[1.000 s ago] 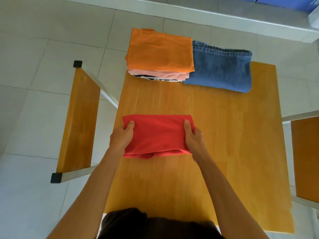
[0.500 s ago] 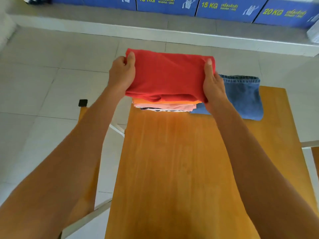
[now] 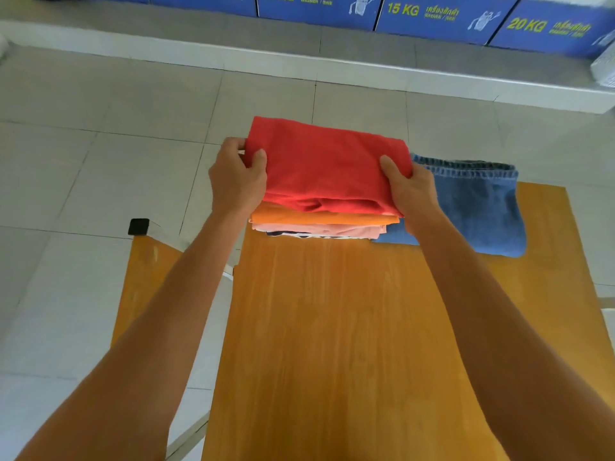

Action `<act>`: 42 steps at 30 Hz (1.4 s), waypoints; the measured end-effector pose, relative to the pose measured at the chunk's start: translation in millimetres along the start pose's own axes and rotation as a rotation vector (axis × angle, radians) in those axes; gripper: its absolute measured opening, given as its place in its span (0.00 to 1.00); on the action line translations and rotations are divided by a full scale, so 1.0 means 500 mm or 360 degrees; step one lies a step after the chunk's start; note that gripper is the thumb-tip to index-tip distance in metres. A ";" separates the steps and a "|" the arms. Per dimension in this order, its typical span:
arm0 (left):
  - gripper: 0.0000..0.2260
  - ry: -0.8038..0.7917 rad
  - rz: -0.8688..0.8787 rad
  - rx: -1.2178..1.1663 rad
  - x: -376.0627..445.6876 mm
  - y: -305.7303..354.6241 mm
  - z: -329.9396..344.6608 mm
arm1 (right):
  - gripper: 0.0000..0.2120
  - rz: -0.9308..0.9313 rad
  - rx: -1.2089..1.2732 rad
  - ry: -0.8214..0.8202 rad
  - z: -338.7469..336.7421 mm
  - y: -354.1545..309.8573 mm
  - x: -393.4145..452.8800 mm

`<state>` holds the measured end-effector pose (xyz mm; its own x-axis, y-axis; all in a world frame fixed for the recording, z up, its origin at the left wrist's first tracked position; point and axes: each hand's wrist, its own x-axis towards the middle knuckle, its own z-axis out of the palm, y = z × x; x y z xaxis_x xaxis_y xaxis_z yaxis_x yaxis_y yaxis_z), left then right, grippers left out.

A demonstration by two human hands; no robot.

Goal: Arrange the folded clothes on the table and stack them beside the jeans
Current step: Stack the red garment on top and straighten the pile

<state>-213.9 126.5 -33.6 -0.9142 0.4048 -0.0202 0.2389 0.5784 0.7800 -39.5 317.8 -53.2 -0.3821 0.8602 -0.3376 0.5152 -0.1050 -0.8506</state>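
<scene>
A folded red garment (image 3: 327, 168) lies on top of a stack at the far left of the wooden table (image 3: 332, 344). Under it show the front edges of an orange garment (image 3: 322, 218), a pink one (image 3: 316, 229) and a dark striped one. My left hand (image 3: 238, 179) grips the red garment's left edge, thumb on top. My right hand (image 3: 411, 191) grips its right edge. Folded blue jeans (image 3: 479, 204) lie right beside the stack, partly behind my right hand.
A wooden bench (image 3: 146, 277) with a black-capped metal leg (image 3: 138, 226) runs along the table's left side. Beyond the table are a tiled floor, a low white ledge (image 3: 299, 66) and blue boxes (image 3: 446, 11) marked 15 KG and 20 KG.
Both hands carried the red garment from the near middle of the table out to the far stack. It now rests on the orange garment, lower than half a second ago.
</scene>
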 end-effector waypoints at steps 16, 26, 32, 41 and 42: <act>0.15 0.0303 0.0367 0.0381 -0.027 -0.023 0.027 | 0.19 -0.0470 -0.0581 0.0646 0.011 -0.022 -0.026; 0.30 -0.0285 0.0825 0.1062 -0.012 -0.054 0.142 | 0.32 -0.0914 -0.1642 -0.0105 0.105 0.016 0.004; 0.29 -0.0382 0.0614 0.0783 0.008 -0.077 0.122 | 0.32 -0.0429 -0.1532 -0.0098 0.045 -0.009 0.028; 0.30 -0.0494 0.0635 0.0713 0.035 -0.100 0.125 | 0.31 -0.0843 -0.1636 -0.0032 0.159 0.014 -0.026; 0.30 -0.0513 0.0617 0.0674 0.039 -0.105 0.126 | 0.31 -0.0830 -0.1642 -0.0022 0.163 0.019 -0.025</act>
<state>-223.6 148.8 -114.2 -0.6080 0.7936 -0.0247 0.6995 0.5500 0.4563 -92.1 265.5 -90.0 -0.7380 0.6728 -0.0519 0.6714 0.7244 -0.1562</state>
